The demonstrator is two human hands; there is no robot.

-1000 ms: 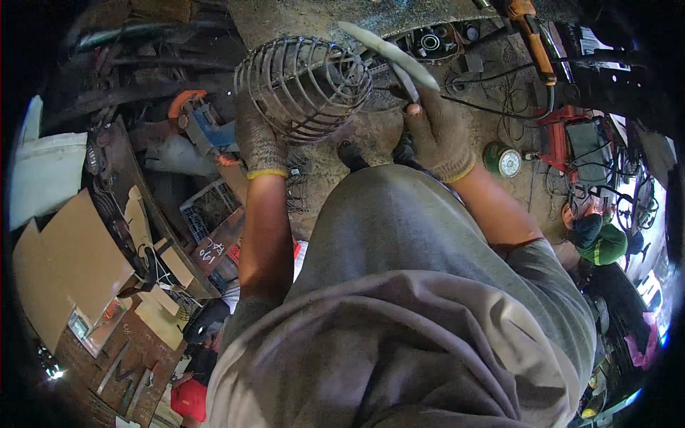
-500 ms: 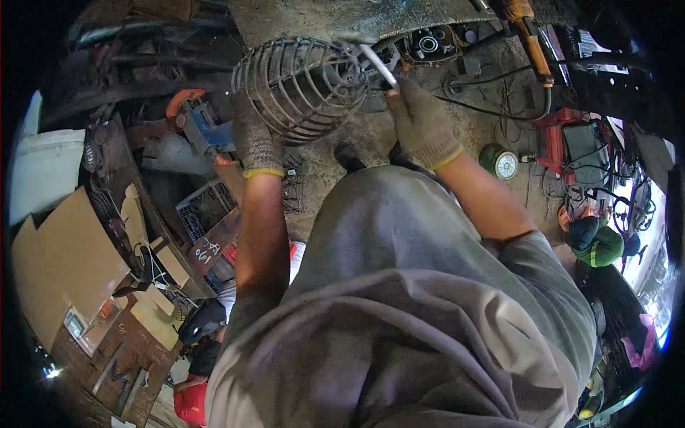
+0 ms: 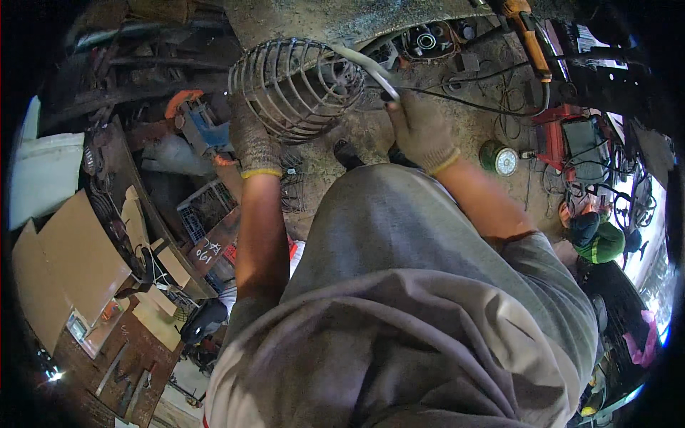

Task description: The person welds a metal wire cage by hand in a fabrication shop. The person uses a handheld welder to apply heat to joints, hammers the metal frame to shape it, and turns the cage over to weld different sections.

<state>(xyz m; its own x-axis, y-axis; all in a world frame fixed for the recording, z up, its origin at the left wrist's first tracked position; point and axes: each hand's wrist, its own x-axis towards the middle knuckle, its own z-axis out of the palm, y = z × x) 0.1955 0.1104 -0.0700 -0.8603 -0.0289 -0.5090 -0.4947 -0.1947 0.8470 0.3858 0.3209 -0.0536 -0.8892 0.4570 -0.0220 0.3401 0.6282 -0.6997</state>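
A round cage of dark metal rods (image 3: 292,91) lies tilted at the edge of the worktable (image 3: 285,21). My gloved left hand (image 3: 255,146) grips its near left side; the fingertips are hidden behind the rods. In my gloved right hand (image 3: 424,132) is a hammer (image 3: 377,71) with a pale metal handle, closed in the fingers. The hammer is smeared by motion, and its head end is over the right end of the cage, where the rods come together in rings. Whether it touches them I cannot tell.
An orange angle grinder (image 3: 531,43) with a cable lies at the upper right. A red-framed machine (image 3: 556,146) and a green round can (image 3: 499,158) stand on the floor. A blue and orange power tool (image 3: 202,128) sits left, above cardboard sheets (image 3: 71,264). A person in green (image 3: 606,242) crouches at right.
The hammer has swung and changed its tilt in my right hand. The cage has shifted very slightly left in my left hand's grip. A red garment at lower left has gone from view.
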